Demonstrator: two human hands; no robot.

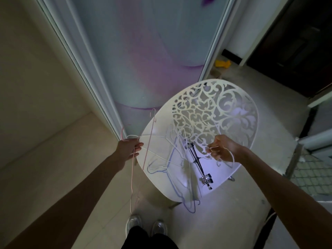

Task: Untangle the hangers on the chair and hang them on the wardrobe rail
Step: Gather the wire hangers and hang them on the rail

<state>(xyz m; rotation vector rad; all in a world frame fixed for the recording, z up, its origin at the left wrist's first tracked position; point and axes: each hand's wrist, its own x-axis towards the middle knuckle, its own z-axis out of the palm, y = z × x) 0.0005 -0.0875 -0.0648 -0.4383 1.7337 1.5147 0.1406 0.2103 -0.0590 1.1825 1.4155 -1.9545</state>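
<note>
My left hand (pixel 131 147) grips pink hangers (pixel 133 177), right hand (pixel 221 149) pinches a white hanger (pixel 228 159); tangle (pixel 179 164) remains on chair (pixel 239 164), none hung

The chair (pixel 156 133) looked like smooth white plastic, its fretwork back matt. The wire hangers (pixel 172 155) seemed thinly coated (pink, white, blue); the clip hanger (pixel 199 164) was shiny chromed metal. The floor (pixel 224 209) looked like dull tile.

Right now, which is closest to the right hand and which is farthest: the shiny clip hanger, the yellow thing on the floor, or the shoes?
From the right hand:
1. Shiny clip hanger, on the chair seat just beside the hand.
2. Shoes, down on the floor by the person's feet.
3. Yellow thing, far off on the floor behind the chair.
</note>
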